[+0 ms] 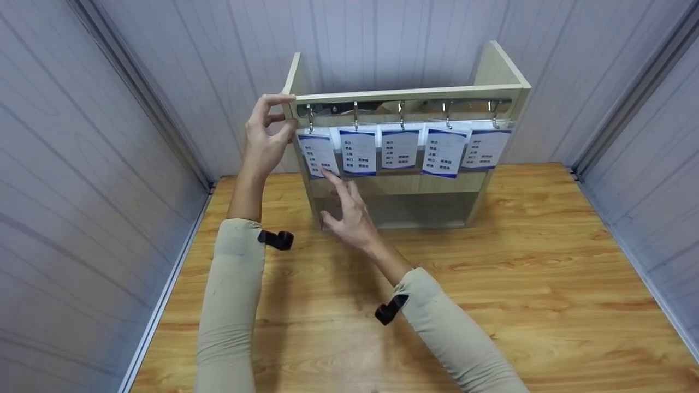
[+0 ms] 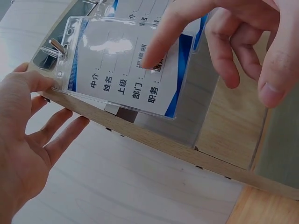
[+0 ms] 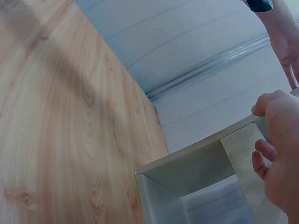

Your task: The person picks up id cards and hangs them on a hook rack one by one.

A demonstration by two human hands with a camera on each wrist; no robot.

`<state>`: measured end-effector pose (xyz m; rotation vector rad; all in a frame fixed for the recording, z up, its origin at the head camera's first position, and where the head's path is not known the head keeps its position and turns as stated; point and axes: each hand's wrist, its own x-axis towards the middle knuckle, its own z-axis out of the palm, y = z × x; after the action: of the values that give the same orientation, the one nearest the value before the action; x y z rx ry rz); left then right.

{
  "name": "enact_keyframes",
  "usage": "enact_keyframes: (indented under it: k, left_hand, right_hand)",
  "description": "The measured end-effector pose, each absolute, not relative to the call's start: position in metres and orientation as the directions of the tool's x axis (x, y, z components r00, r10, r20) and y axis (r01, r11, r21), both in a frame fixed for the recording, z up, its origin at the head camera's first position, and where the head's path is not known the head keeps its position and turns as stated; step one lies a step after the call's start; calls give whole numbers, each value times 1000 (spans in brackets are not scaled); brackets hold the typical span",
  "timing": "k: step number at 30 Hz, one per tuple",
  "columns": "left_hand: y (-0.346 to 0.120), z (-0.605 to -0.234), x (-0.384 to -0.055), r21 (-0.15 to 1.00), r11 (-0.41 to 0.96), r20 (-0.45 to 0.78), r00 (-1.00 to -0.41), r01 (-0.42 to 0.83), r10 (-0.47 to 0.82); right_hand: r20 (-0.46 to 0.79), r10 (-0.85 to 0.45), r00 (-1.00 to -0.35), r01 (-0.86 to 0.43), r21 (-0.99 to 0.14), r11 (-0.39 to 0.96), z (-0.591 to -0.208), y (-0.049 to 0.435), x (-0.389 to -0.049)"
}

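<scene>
A pale wooden shelf unit point(image 1: 404, 186) stands on the floor, with a metal hook strip point(image 1: 374, 107) along its upper front. My left hand point(image 1: 265, 139) grips the unit's upper left corner, thumb at the front edge beside the leftmost badge point(image 1: 315, 146). That badge, a printed white card with blue corners in a clear plastic sleeve, hangs from the first hook point(image 1: 310, 117). With its index finger extended, my right hand point(image 1: 352, 215) touches the lower part of this badge, the thumb and other fingers off it. In the left wrist view the sleeve point(image 2: 128, 65) appears close up.
Several similar badges point(image 1: 400, 147) hang in a row to the right, one per hook. Below them is an open compartment point(image 1: 420, 210). Ribbed light panels point(image 1: 109, 164) wall the space at the back and both sides, around a wood-look floor point(image 1: 546, 273).
</scene>
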<state>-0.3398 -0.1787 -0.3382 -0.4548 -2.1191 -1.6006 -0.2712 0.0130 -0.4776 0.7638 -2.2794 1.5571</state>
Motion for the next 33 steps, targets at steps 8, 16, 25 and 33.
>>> enact_keyframes:
  k: [8,16,25,33]
  left_hand:
    - [-178,-342,-339,788,295,565,-825,541,2]
    - [-181,-342,-340,790,311,551,-834,528,16]
    - [-184,-342,-335,767,310,578,-815,561,46]
    - [-190,-345,-332,732,364,589,-803,576,86]
  right_hand:
    - [443,-341,-829,-542,-786,297,-484,31,-268]
    - [361,-448,-818,-526,-784,330,-488,53,-266]
    - [333,-541,-772,-543,-788,290,-493,78,-266]
    - [285,-577,-765,-524,-796,302,-503,102,-263]
